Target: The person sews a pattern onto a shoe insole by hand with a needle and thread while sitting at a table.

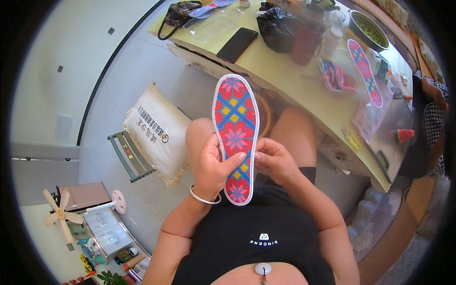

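While my left grip (216,159) is clamped on the patterned insole (234,135) above my lap (299,140) | right grip (276,160) at its edge, can't tell if pinching | might slip if left loosens, tbh

Table (327,107) blocks front right; left open

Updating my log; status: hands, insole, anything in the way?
Left hand gripping insole. Right hand at its right edge. Left thumb partly covers it; far end clear.

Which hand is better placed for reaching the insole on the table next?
Probably the right hand: nearer the table insole and at the edge of the held insole, which the left hand clasps, thumb across it.
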A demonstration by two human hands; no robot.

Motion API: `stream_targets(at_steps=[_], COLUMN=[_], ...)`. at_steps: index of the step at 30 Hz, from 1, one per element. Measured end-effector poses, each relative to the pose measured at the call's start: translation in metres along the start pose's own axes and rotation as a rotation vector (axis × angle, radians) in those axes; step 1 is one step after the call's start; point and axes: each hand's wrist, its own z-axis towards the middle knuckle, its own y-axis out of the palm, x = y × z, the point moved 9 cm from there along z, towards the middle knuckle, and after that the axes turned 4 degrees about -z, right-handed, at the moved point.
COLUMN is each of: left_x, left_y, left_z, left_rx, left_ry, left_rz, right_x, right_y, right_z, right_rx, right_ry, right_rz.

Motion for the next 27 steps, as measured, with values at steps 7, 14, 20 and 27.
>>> stream_targets(at_steps=[7,14,20,27], left_x=[0.005,0.004,0.001,-0.045], left_y=[0.000,-0.004,-0.005,-0.003], left_z=[-0.005,-0.006,-0.005,-0.008], left_rx=[0.012,0.003,0.014,-0.244], left_ry=[0.051,0.071,0.031,-0.437], left_rz=[0.067,0.092,0.043,-0.635], right_x=[0.007,0.010,0.006,-0.074], right_y=[-0.002,-0.004,-0.003,0.059], right_z=[-0.001,-0.001,-0.002,-0.024], right_rx=[0.014,-0.005,0.005,0.144], right_ry=[0.005,-0.001,-0.009,-0.475], right_rz=[0.053,0.096,0.082,-0.856])
